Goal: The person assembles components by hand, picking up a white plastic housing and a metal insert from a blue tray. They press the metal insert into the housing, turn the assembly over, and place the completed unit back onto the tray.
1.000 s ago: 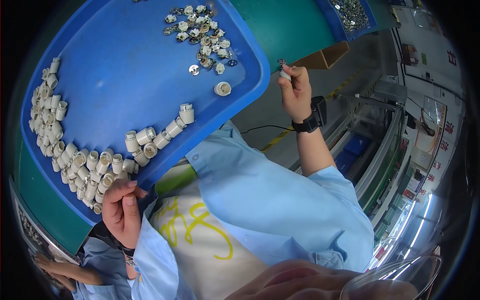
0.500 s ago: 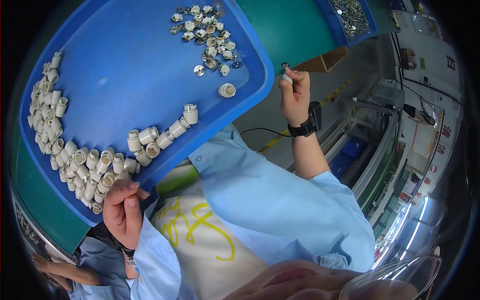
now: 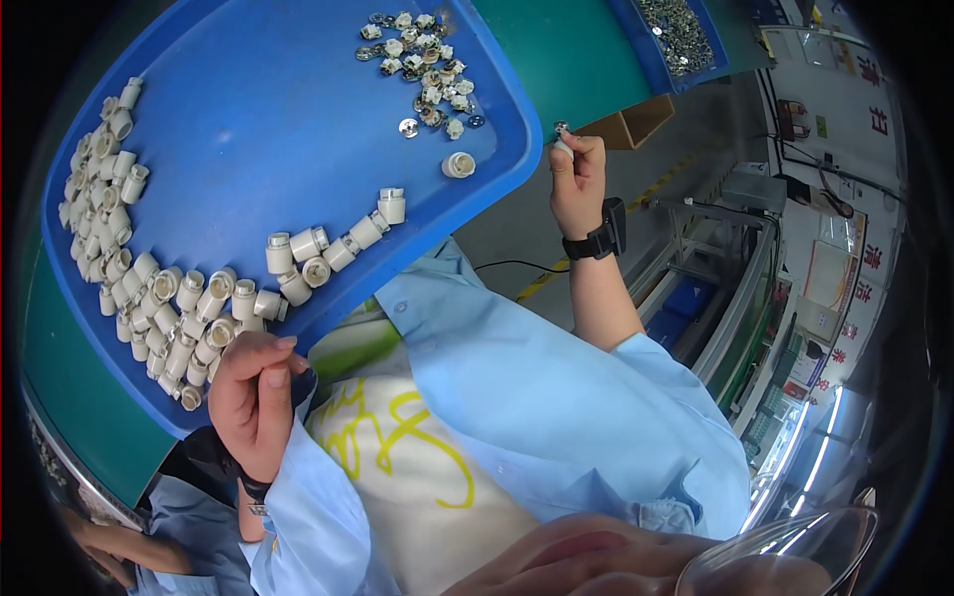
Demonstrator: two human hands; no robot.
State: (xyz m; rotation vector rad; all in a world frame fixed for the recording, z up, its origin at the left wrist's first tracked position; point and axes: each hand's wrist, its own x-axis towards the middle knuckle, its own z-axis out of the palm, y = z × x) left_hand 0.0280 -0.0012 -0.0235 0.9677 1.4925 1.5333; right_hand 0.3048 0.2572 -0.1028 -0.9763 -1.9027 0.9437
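My right hand (image 3: 578, 189) is raised just off the tray's right edge, wearing a black wrist strap. Thumb and fingers pinch a small white cylindrical part (image 3: 563, 148) with a shiny metal piece at its top; the hand covers most of it. My left hand (image 3: 253, 402) is at the tray's near edge, beside a pile of white cylindrical housings (image 3: 164, 308). Its fingers are curled against the thumb, and whatever they may hold is hidden. A single white housing (image 3: 458, 165) rests in the blue tray (image 3: 248, 149), near metal discs with white inserts (image 3: 427, 74).
A smaller blue bin (image 3: 686, 40) of small metal parts sits on the green table (image 3: 556, 60) at the far right. Below that table edge is a brown cardboard box (image 3: 636, 124). Another person's arm (image 3: 129, 546) shows at lower left. A metal-framed rack (image 3: 720, 278) stands to the right.
The view has shifted slightly, so the tray and the bin appear a little displaced. Both hands keep nearly the same pose, the right still pinching its part.
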